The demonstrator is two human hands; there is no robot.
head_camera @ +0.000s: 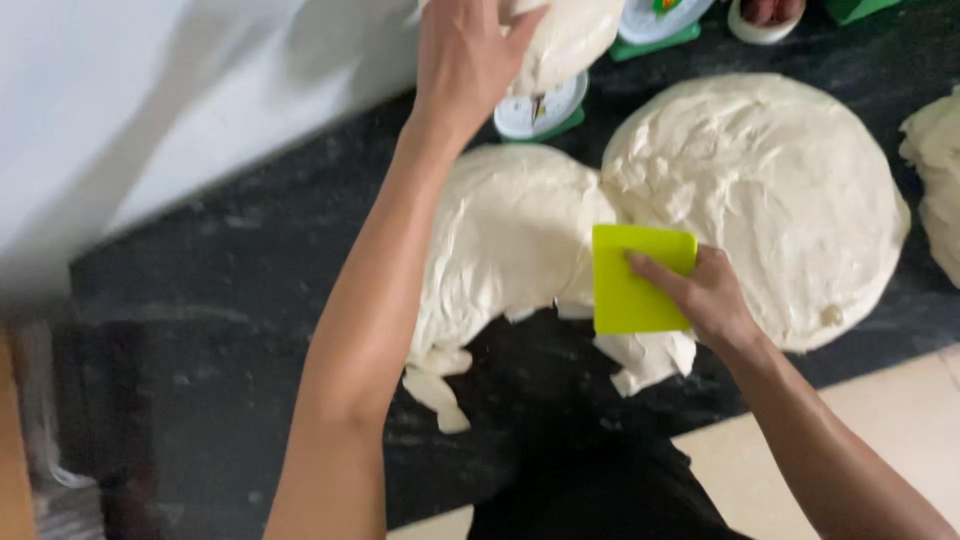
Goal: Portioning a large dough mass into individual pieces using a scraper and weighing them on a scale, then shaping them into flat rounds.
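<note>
Item 1: left hand (470, 55), at 12 o'clock of the view, arm stretched forward, fingers clasped over a pale, rounded lump of dough (565, 40) that sits on a white round-dial kitchen scale with green base (540, 112).

Item 2: right hand (705, 295), at about 3 o'clock from centre, pinching a flat, rectangular, lime-yellow plastic scraper (635, 280) by its right edge, thumb on the upper face. The scraper lies over the seam between two dough masses.

Item 3: large, cut-edged mass of pale dough (505, 240), near centre, on a black marbled stone counter (250, 270). Its lower edge is ragged; small cut scraps of dough (435, 385) lie at its 7 o'clock.

Item 4: large, round, domed mass of pale dough (770, 190), at 3 o'clock of item 3, touching it.

Item 5: further pale dough mass (938, 180), at the right frame edge, only partly visible.

Item 6: second white scale with green base (655, 25), at 1 o'clock, cropped by the top edge.

Item 7: white wall (150, 100), at 10 o'clock.
</note>
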